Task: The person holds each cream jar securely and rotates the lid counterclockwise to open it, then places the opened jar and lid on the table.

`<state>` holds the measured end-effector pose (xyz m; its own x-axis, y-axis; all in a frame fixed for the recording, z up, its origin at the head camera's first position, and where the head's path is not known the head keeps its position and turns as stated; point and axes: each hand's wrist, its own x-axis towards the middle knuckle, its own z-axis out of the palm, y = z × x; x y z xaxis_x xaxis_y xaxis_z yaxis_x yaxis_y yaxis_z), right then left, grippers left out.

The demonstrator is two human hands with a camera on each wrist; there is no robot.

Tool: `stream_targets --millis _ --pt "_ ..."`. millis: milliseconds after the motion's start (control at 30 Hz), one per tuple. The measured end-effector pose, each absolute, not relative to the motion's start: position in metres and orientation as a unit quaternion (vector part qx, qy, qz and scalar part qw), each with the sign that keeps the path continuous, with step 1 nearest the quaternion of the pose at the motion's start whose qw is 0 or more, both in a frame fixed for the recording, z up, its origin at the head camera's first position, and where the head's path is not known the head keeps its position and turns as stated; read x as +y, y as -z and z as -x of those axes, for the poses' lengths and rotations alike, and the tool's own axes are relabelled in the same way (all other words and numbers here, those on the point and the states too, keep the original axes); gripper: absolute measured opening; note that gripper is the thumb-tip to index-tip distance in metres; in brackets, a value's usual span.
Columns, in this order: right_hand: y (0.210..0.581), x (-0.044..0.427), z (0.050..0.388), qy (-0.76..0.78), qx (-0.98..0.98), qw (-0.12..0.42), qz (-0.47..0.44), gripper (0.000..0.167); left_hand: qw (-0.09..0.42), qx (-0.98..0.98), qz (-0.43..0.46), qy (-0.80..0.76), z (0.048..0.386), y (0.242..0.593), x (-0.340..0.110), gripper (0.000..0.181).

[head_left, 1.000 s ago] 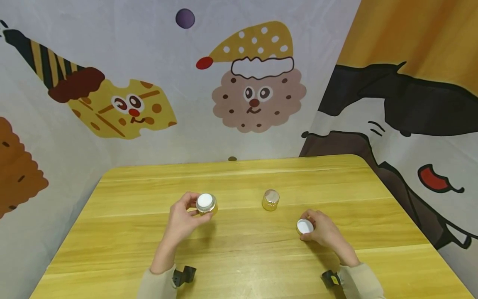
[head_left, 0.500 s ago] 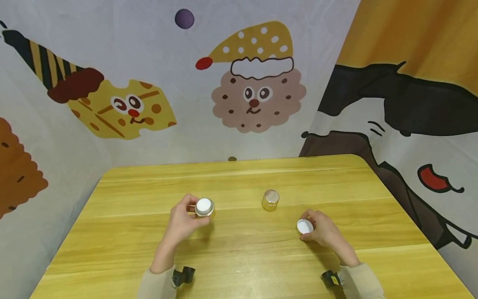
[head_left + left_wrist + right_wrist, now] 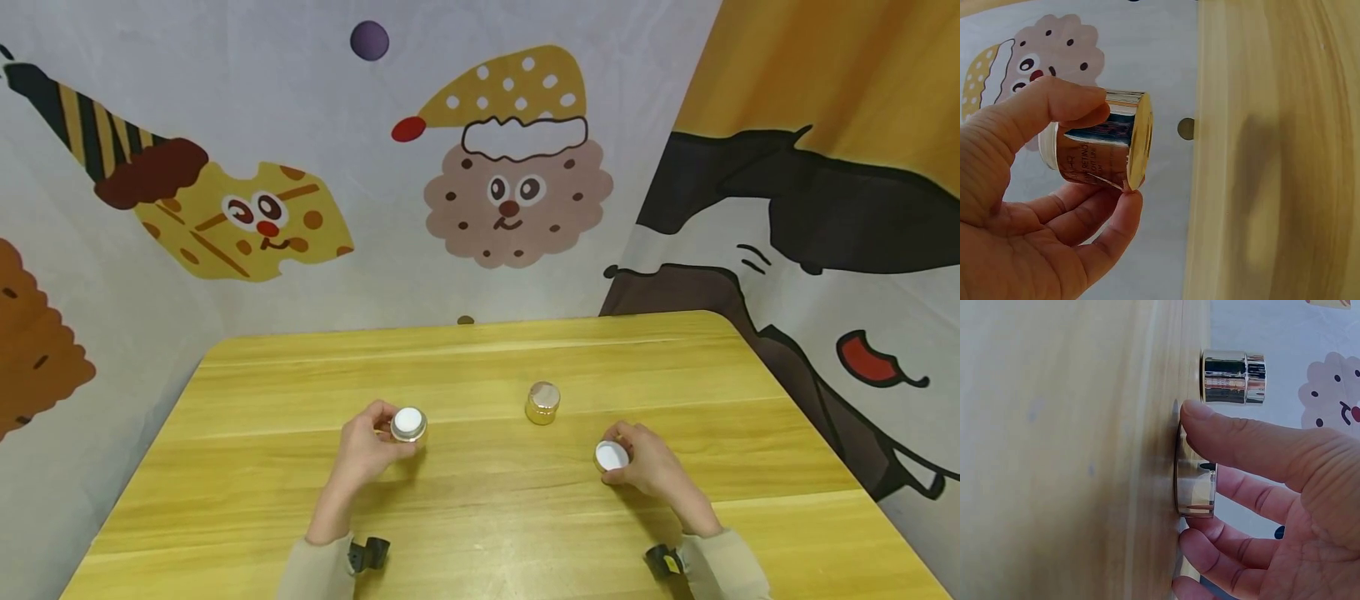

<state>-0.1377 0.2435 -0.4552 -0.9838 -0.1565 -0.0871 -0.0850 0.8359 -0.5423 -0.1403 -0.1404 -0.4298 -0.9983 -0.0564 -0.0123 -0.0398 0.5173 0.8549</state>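
Observation:
My left hand (image 3: 364, 448) grips a small gold cosmetic jar (image 3: 408, 425) between thumb and fingers; its lid is off and a white top faces up. The left wrist view shows the shiny wall of this jar (image 3: 1100, 150), partly printed, held above the wooden table. With thumb and fingers around its sides, my right hand (image 3: 651, 465) holds a gold jar lid (image 3: 611, 456), white inside facing up. In the right wrist view that lid (image 3: 1196, 484) sits against the tabletop. A second gold jar (image 3: 542, 403), capped, stands upright between the hands, farther back.
Underneath is a yellow wood-grain table (image 3: 480, 517). A cloth backdrop (image 3: 390, 292) with cartoon prints hangs behind its back edge. Small black wrist cameras, such as the left one (image 3: 369, 554), sit by the sleeves.
My left hand has brought the open jar slightly lower and a little closer to me. The right hand, its lid and the capped jar have stayed in place.

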Motion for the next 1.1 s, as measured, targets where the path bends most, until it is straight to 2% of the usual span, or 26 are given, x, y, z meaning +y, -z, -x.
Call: stream_targets --millis 400,700,1100 --pt "0.458 0.244 0.138 0.279 0.956 0.059 0.066 0.046 0.01 -0.894 -0.017 0.447 0.142 0.439 -0.142 0.043" --pt "0.458 0.244 0.138 0.278 0.957 0.055 0.065 0.045 -0.014 -0.899 -0.035 0.436 0.142 0.438 -0.141 0.042" --pt "0.457 0.244 0.138 0.276 0.957 0.057 0.072 0.046 -0.022 -0.903 -0.027 0.428 0.143 0.444 -0.143 0.042"
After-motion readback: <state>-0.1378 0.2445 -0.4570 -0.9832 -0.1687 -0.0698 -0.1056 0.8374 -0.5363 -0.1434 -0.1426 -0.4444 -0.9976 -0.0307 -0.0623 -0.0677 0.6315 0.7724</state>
